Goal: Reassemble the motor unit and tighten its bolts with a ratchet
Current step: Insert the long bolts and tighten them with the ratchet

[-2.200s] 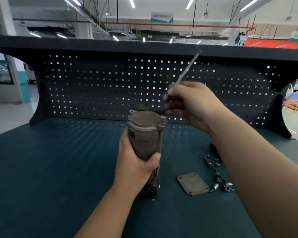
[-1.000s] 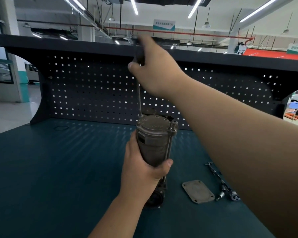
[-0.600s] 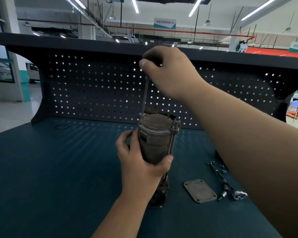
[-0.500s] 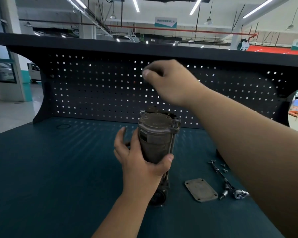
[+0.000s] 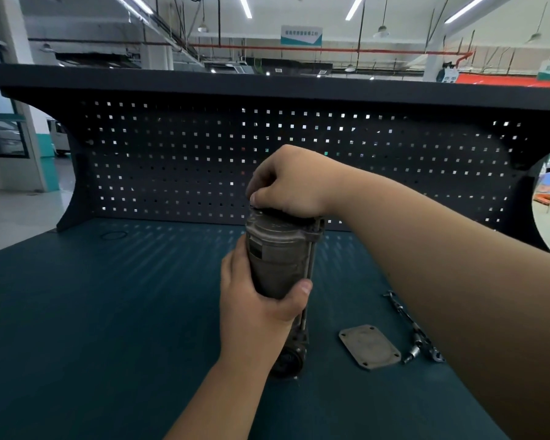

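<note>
Gripping the grimy grey cylindrical metal motor unit (image 5: 277,249) round its middle, the left hand (image 5: 258,300) holds it upright on the dark teal bench surface (image 5: 108,296), midway between the side edges. A flat grey cover plate (image 5: 369,346) and a steel ratchet (image 5: 416,331) lie nearer the right edge. The right hand (image 5: 286,182), higher half a second ago, sits curled on the cap's rim; I cannot tell whether it pinches anything.
</note>
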Tool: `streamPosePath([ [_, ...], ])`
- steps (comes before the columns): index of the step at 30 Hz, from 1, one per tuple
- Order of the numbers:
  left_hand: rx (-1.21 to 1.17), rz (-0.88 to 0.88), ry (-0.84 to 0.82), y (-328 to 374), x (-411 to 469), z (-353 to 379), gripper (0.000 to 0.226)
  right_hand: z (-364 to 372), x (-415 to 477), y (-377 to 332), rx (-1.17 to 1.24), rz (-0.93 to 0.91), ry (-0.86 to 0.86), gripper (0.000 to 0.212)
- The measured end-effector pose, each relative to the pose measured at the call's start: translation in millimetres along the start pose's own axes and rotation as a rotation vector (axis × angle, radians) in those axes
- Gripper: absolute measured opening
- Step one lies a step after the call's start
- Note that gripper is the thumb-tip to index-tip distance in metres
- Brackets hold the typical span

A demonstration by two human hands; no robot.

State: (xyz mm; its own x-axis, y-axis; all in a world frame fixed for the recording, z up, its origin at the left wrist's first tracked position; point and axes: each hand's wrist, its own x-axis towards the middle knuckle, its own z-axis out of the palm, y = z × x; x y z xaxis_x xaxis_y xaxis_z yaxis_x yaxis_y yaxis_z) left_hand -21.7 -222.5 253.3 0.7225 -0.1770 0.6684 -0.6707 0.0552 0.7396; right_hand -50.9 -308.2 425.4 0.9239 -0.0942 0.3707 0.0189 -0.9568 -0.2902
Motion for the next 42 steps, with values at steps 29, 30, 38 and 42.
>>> streamPosePath([
  [29, -0.022, -0.079, -0.013, 2, -1, 1, 0.091, 5, 5, -7, -0.21, -0.001, 0.043, 0.027],
  [30, -0.045, -0.094, -0.023, 0, 0, 0, 0.091, 5, 5, -8, -0.209, 0.004, 0.036, 0.028],
  [38, -0.369, -0.388, -0.044, -14, 24, -28, 0.026, 5, -5, -9, -0.242, -0.013, 0.027, 0.021],
  [42, -0.168, -0.374, -0.357, -25, 34, -55, 0.031, 2, -18, -6, -0.276, -0.046, 0.077, 0.019],
])
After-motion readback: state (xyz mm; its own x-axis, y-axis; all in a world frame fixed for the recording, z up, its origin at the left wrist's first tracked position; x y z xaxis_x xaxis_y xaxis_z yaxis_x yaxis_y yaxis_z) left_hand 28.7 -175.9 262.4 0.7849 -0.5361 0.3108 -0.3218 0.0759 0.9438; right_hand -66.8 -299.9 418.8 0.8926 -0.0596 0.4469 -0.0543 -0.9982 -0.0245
